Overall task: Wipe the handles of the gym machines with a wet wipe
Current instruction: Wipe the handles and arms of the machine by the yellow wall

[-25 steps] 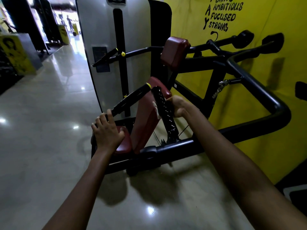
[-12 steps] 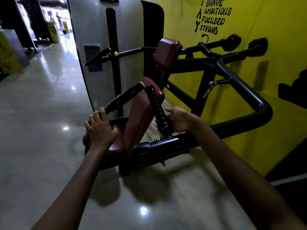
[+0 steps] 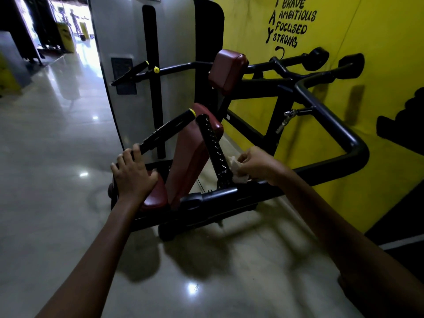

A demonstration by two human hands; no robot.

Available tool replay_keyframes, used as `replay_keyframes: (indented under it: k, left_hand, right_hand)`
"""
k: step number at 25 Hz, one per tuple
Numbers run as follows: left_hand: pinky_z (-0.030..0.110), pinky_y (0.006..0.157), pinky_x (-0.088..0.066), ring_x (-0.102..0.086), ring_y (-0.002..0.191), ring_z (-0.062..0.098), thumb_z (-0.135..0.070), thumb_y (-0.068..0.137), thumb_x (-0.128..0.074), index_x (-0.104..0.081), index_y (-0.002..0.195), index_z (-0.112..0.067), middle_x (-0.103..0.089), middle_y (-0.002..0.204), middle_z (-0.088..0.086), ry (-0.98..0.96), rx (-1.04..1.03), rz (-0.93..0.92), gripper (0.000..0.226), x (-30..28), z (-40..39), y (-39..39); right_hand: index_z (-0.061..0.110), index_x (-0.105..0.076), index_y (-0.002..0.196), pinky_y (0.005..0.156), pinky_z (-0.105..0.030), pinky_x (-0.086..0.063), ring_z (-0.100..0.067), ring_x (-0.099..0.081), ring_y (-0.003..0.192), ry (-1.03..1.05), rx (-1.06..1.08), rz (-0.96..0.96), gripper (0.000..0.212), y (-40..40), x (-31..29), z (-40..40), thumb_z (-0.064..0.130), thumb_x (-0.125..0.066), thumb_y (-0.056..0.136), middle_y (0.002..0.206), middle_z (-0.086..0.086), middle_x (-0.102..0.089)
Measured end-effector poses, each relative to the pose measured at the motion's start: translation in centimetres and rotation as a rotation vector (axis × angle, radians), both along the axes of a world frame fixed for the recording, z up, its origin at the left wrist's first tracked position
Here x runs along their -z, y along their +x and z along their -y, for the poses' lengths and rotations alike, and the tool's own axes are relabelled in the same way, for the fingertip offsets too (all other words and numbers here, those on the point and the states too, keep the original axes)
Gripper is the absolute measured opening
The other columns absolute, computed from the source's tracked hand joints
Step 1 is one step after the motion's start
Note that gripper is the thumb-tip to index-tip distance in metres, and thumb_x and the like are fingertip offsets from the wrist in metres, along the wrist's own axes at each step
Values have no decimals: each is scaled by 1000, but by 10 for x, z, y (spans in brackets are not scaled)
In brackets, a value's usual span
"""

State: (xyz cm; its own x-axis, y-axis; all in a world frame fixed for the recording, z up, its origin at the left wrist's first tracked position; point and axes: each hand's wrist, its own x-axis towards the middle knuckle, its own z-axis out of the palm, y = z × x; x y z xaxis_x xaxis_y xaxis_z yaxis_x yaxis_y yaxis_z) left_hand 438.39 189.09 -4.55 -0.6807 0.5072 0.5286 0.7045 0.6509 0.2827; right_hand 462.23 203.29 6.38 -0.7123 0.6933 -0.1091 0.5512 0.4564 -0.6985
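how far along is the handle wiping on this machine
Done: cannot tell; nothing shows which grips are wiped. In hand: the right hand pinches the wipe at the base of the near grip. Left: the left hand rests on the other grip, with no wipe there; the far handles look untouched.

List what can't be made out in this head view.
- Left hand: covers the lower end of the left handle.
- Wet wipe: mostly bunched inside the right hand; contact with the right handle unclear.
- Wall lettering: top cut by the frame edge.
- Far doorway: overexposed, figure too small.
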Motion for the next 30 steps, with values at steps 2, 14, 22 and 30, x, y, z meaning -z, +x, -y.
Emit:
replay_keyframes:
  k: [2,14,22,30]
  left_hand:
    - [53,84,-39,-51,101,45,-38,62,-53,-43,129,4,-50,114,29,5,2,9,80,-1,0,1]
    - [51,86,-38,-50,106,43,-38,62,-51,-43,132,2,-50,118,27,6,-4,18,81,-1,1,1]
    - [52,85,-39,-51,104,44,-36,61,-52,-44,131,3,-51,116,28,13,4,15,80,-2,1,2]
    - [53,84,-40,-52,102,44,-37,62,-53,-44,130,3,-52,114,28,9,3,-4,79,-1,1,1]
  right_hand:
    - [-3,-67,96,52,-18,-47,-13,-57,65,190,16,-152,16,-1,-3,0,8,-61,86,76,-6,-63]
    - [19,-61,123,64,-22,-41,-14,-52,85,829,-689,181,32,9,18,1,11,-47,95,107,-7,-56]
    - [13,-68,111,67,-20,-48,-14,-59,84,732,-590,149,27,18,2,-12,3,-53,91,100,-10,-66]
    - [14,-72,101,79,-32,-52,-15,-54,110,857,-543,-72,32,-4,29,-1,31,-49,87,115,1,-66]
